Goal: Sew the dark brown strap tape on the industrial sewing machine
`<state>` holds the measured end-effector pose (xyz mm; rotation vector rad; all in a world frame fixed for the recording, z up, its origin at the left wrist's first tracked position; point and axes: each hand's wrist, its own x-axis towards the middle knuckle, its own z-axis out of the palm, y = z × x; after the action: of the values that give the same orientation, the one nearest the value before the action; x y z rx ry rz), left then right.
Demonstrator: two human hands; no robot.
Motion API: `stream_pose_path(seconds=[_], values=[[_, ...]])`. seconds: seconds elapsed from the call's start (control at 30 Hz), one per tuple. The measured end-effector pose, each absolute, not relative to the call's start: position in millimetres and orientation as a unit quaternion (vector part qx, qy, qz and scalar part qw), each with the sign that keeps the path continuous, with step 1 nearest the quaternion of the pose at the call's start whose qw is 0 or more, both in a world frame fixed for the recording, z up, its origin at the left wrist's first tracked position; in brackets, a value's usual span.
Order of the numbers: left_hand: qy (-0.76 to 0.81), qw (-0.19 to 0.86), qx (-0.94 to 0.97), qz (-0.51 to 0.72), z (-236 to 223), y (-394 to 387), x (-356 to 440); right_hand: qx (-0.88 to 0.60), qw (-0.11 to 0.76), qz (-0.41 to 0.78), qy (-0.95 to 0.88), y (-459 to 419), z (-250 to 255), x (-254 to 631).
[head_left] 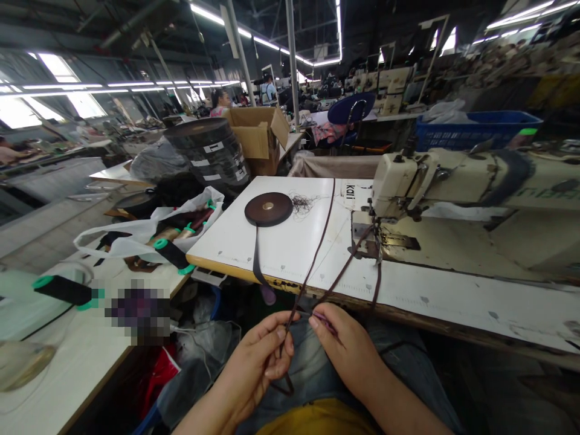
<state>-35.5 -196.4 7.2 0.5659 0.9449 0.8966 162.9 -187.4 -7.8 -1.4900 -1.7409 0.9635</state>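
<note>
My left hand [265, 356] is closed in a pinch on a narrow dark brown strip [320, 244], which runs up across the white table to its far edge. A loose tail of it hangs below the fingers. Close beside, my right hand [351, 347] is closed around a small tool with a purple handle [327, 323]; its thin greyish tip points at the strip by my left fingertips. The tool's exact kind is hidden by the fingers. A second brown strip [347, 266] leads from the sewing machine [399, 187] down toward my hands.
A roll of brown tape [269, 209] lies on the white table [235, 241] beside tangled thread [306, 205]. Black thread cones [172, 255] and a plastic bag [113, 241] are at left. Behind stand large tape rolls [208, 151], a cardboard box [254, 136] and a blue crate [475, 130].
</note>
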Motion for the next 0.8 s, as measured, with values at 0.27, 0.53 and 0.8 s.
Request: stream_pose_path(seconds=[0.27, 0.53, 0.8], values=[[0.431, 0.757, 0.258, 0.418, 5.0, -197.9, -39.5, -0.594, 0.259, 0.396, -0.651, -191.5, -0.8, 161.2], [0.436, 0.758, 0.256, 0.412, 4.9, -199.6, -38.3, -0.599, 0.255, 0.402, -0.645, -190.3, -2.7, 159.2], [0.441, 0.755, 0.259, 0.411, 6.9, -199.4, -37.0, -0.596, 0.272, 0.396, -0.643, -190.3, -4.6, 158.7]])
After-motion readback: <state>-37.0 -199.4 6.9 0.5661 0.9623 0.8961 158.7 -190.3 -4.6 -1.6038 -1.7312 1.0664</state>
